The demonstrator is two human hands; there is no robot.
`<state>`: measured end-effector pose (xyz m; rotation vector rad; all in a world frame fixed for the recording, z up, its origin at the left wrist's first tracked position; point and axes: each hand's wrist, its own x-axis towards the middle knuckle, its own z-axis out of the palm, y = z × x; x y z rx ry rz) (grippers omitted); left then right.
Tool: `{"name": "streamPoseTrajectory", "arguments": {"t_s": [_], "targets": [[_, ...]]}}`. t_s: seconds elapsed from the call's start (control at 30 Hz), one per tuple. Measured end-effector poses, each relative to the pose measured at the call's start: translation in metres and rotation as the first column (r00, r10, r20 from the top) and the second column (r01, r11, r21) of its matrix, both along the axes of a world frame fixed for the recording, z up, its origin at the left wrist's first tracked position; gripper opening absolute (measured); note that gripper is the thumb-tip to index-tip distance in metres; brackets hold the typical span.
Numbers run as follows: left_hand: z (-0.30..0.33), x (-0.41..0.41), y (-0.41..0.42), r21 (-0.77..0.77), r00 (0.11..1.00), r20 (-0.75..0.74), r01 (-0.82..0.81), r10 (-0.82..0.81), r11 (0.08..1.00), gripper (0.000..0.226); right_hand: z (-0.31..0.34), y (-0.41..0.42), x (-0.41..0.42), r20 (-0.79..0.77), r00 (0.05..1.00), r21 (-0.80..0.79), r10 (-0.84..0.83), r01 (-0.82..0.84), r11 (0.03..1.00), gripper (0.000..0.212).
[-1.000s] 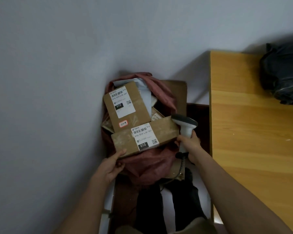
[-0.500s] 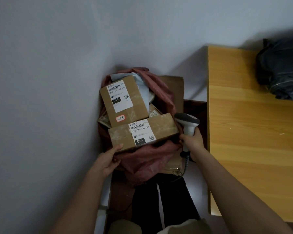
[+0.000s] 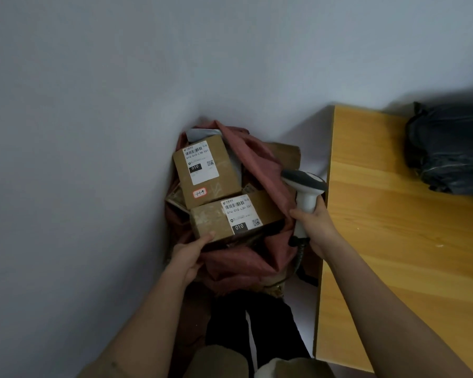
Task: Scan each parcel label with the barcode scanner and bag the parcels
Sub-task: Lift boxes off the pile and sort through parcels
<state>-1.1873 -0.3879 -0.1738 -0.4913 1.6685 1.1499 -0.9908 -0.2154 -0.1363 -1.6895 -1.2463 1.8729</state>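
Note:
Two brown cardboard parcels with white labels lie in the mouth of a dark red bag (image 3: 246, 266) in the corner by the wall. The near parcel (image 3: 210, 222) lies flat, label up; my left hand (image 3: 189, 253) grips its near-left edge, thumb on top. Behind it the far parcel (image 3: 224, 173) leans upright, showing its label and a small red-edged sticker. My right hand (image 3: 316, 227) grips the handle of a white barcode scanner (image 3: 306, 192) with a dark head, held beside the bag's right edge and touching the fabric.
A wooden table (image 3: 393, 241) stands right of the bag, its edge close to my right hand. A dark plastic bag (image 3: 451, 148) lies at the table's far right. A grey wall closes in the left and back. The scanner's cable hangs down toward dark items on the floor.
The near parcel has sunk slightly lower into the bag under my left hand. My right hand with the scanner has moved a little right, toward the table edge.

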Motion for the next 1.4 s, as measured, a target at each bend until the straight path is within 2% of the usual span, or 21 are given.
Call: {"name": "streamPoseTrajectory", "arguments": {"t_s": [0.1,0.2,0.3,0.37,0.43,0.5,0.57,0.7,0.8,0.87,0.97,1.07,1.17,1.3,1.4], "targets": [[-0.001,0.006,0.000,-0.050,0.995,-0.079,-0.057,0.053,0.997,0.029,-0.007,0.002,0.005,0.038,0.999,-0.080,0.019,-0.016,0.997,0.061],[-0.001,0.013,-0.002,-0.058,0.984,-0.102,-0.155,0.149,0.986,0.018,-0.015,0.005,0.008,0.052,0.999,-0.133,0.015,-0.008,0.991,0.059],[-0.004,0.018,-0.004,-0.057,0.941,-0.133,-0.320,0.310,0.946,0.020,-0.024,0.009,0.008,0.061,0.998,-0.168,-0.027,0.037,0.985,0.055],[-0.010,0.021,-0.006,-0.108,0.919,-0.162,-0.377,0.358,0.920,0.021,-0.029,0.010,0.007,0.110,0.993,-0.168,-0.041,0.059,0.984,0.055],[-0.011,0.025,-0.008,-0.135,0.903,-0.121,-0.426,0.412,0.895,0.028,-0.034,0.010,0.007,0.164,0.986,-0.169,-0.014,0.043,0.985,0.061],[-0.009,0.026,-0.009,-0.121,0.900,0.024,-0.429,0.434,0.895,0.014,-0.036,0.009,0.008,0.183,0.983,-0.186,0.035,0.000,0.983,0.069],[-0.009,0.025,-0.012,-0.156,0.897,0.106,-0.412,0.430,0.898,0.026,-0.034,0.007,0.010,0.155,0.985,-0.231,0.072,-0.035,0.972,0.080],[-0.008,0.027,-0.015,-0.183,0.926,0.151,-0.317,0.345,0.931,0.032,-0.024,0.011,0.011,0.112,0.968,-0.284,0.224,-0.185,0.941,0.103],[-0.001,0.026,-0.015,-0.146,0.951,0.110,-0.272,0.289,0.951,0.025,-0.017,0.017,0.009,0.184,0.941,-0.219,0.284,-0.242,0.945,0.095],[0.006,0.020,-0.017,-0.108,0.960,0.079,-0.261,0.270,0.959,0.029,-0.015,0.024,0.006,0.232,0.941,-0.148,0.248,-0.218,0.965,0.087],[0.016,0.013,-0.022,0.026,0.948,0.088,-0.310,0.307,0.950,0.036,-0.013,0.035,0.002,0.290,0.938,-0.066,0.191,-0.180,0.981,0.087],[0.017,0.004,-0.024,0.152,0.915,0.130,-0.399,0.381,0.905,0.038,-0.011,0.042,0.001,0.236,0.959,-0.034,0.156,-0.153,0.988,0.090],[0.008,0.000,-0.022,0.201,0.846,0.251,-0.521,0.471,0.829,0.059,-0.005,0.045,-0.001,0.169,0.973,-0.025,0.157,-0.155,0.988,0.094],[0.003,-0.002,-0.019,0.101,0.871,0.152,-0.484,0.467,0.869,0.032,0.005,0.046,-0.008,0.010,0.995,-0.059,0.099,-0.098,0.993,0.097],[0.004,-0.010,-0.021,0.076,0.875,0.183,-0.467,0.448,0.881,0.032,0.018,0.054,-0.014,0.017,0.998,-0.080,0.062,-0.060,0.995,0.088]]}}
